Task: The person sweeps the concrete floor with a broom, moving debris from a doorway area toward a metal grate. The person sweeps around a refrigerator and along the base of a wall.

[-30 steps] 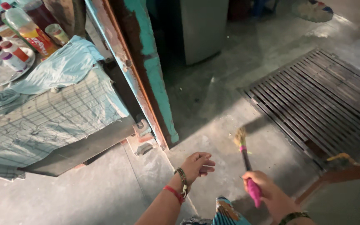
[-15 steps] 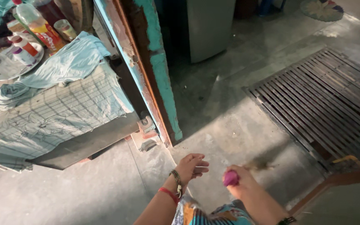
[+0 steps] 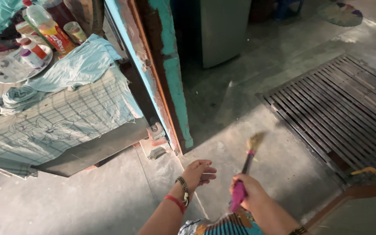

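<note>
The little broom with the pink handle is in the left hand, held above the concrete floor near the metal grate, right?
Not quite. The head view shows the little broom gripped in the right hand, not the left. The left hand is empty, fingers loosely curled. The rest holds: it is above the concrete floor near the metal grate.

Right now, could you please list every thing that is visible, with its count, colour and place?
broom: one, pink handle, straw tip, over the grey floor in the centre.
door frame: one, teal with rust, centre.
floor grate: one, dark metal, right.
patterned cloth: one, pale green, over a low surface on the left.
teal garment: one, on that cloth.
bottles: several, mixed colours, top left, some on a plate.
round mat: one, top right.
left hand: empty, fingers loose, bangles at the wrist.
right hand: gripping the broom handle.
</note>
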